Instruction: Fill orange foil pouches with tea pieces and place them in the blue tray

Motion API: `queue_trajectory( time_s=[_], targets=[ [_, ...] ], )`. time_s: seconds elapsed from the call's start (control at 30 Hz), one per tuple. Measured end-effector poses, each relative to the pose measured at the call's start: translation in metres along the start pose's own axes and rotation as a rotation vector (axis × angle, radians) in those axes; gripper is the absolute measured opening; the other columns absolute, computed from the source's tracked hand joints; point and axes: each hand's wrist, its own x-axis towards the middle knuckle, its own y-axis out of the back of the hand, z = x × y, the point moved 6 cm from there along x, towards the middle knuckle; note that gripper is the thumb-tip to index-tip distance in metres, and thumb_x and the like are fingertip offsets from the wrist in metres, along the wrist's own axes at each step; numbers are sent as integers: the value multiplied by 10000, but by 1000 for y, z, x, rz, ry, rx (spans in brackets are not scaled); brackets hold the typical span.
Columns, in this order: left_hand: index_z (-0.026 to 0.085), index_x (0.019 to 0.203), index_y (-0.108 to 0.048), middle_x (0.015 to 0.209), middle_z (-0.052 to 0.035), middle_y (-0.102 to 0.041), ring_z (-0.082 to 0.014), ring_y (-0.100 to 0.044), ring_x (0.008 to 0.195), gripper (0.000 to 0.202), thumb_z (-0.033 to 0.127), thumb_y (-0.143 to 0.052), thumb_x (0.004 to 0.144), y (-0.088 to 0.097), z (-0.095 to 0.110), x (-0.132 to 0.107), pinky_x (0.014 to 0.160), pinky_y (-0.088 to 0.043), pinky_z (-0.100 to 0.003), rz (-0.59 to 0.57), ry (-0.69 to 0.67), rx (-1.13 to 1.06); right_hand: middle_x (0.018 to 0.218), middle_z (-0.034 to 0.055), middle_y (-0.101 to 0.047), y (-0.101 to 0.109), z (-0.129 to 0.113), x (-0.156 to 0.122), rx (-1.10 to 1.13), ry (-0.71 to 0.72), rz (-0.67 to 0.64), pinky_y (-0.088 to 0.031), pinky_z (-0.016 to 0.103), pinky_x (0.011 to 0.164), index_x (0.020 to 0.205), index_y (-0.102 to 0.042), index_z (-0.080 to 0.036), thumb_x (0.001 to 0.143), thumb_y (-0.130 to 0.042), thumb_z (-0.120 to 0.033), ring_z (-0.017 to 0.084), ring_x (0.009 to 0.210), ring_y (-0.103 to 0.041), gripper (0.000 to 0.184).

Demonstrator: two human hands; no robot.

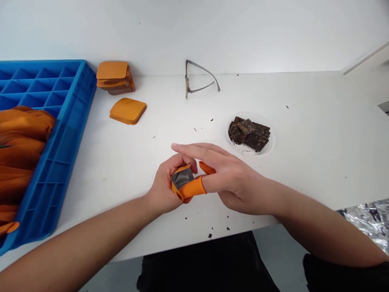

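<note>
My left hand (164, 182) is closed around a small orange wrapper (175, 192) whose visible inner face is grey. Over it reaches my right hand (234, 178), with the index finger stretched out above my left fingers. An orange finger cot (194, 187) covers my right thumb, which presses against the wrapper's edge. Another orange cot (207, 167) shows on a partly hidden finger of the same hand. What lies inside the wrapper, if anything, cannot be made out. Beyond my right hand, dark brown pressed pieces (249, 133) lie in a clear round dish (272, 142).
A blue divided crate (71, 121) at left holds orange pieces (22, 138). Near the wall stand a stack of orange wrappers (113, 73) and a lower stack (128, 110). Glasses (187, 83) lie at the back. Dark crumbs (210, 235) dot the white table (304, 162). Silver foil (369, 221) shows at right.
</note>
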Motion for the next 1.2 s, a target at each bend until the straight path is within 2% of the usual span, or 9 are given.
queue_trajectory(
  time_s=[0.1, 0.27, 0.4, 0.6, 0.8, 0.93, 1.03, 1.13, 1.2],
  targets=[
    [239, 816, -511, 604, 64, -527, -108, -484, 463, 249, 187, -739, 731, -2, -1, 1, 404, -381, -259, -7, 16, 27, 1581, 100, -486, -1, -3, -1, -89, 17, 5, -550, 407, 1069, 979, -741, -207, 771, -369, 136, 216, 1439, -483, 546],
    [224, 768, -504, 657, 40, -553, -113, -515, 519, 272, 212, -773, 727, -4, 7, 6, 414, -399, -251, 51, 2, 88, 1600, 106, -466, -3, -10, -3, -313, 31, 93, -504, 487, 1106, 896, -666, -219, 851, -466, 73, 292, 1547, -336, 357],
    [222, 779, -530, 650, 41, -563, -118, -536, 544, 209, 160, -722, 721, -5, 14, 8, 459, -449, -255, 56, -55, 90, 1588, 126, -481, -9, -11, -3, -454, 30, 112, -496, 510, 1123, 840, -621, -203, 889, -498, 5, 315, 1530, -368, 247],
    [221, 838, -588, 743, 10, -688, -179, -668, 638, 214, 95, -680, 692, -8, 12, 6, 497, -495, -268, -22, -77, 86, 1531, 125, -547, -17, -5, -3, -471, 59, 123, -539, 480, 1080, 781, -620, -193, 888, -485, 6, 310, 1489, -434, 263],
    [209, 708, -556, 622, 30, -630, -138, -590, 541, 171, 60, -629, 663, -5, 10, 4, 453, -447, -251, 6, -93, 142, 1508, 140, -571, -19, -3, -1, -480, 82, 113, -537, 473, 1086, 772, -640, -179, 890, -492, 21, 328, 1462, -476, 276],
    [210, 682, -547, 629, 25, -660, -152, -625, 552, 167, 79, -651, 685, -4, 11, 5, 449, -460, -256, 20, -82, 100, 1509, 139, -575, -15, -6, 0, -507, 99, 130, -527, 464, 1100, 767, -622, -171, 892, -500, 23, 338, 1450, -493, 260],
    [210, 675, -525, 642, 23, -656, -153, -630, 572, 194, 109, -685, 720, -4, 11, 6, 468, -469, -263, 24, -56, 86, 1528, 120, -560, -11, -6, -2, -518, 85, 133, -531, 463, 1088, 855, -640, -179, 894, -475, 33, 319, 1470, -469, 272],
    [208, 676, -538, 626, 37, -622, -117, -555, 548, 205, 118, -720, 707, -3, 8, 7, 474, -440, -248, 51, -14, 88, 1548, 118, -536, -6, -4, -5, -507, 49, 142, -529, 472, 1079, 954, -661, -192, 866, -451, 69, 313, 1492, -439, 347],
    [207, 661, -541, 585, 53, -571, -92, -480, 521, 214, 145, -742, 704, -2, 8, 8, 463, -404, -233, 66, -3, 82, 1542, 123, -538, 0, -4, -6, -452, 24, 170, -533, 475, 1074, 902, -664, -191, 827, -449, 93, 321, 1503, -423, 364]
  ],
)
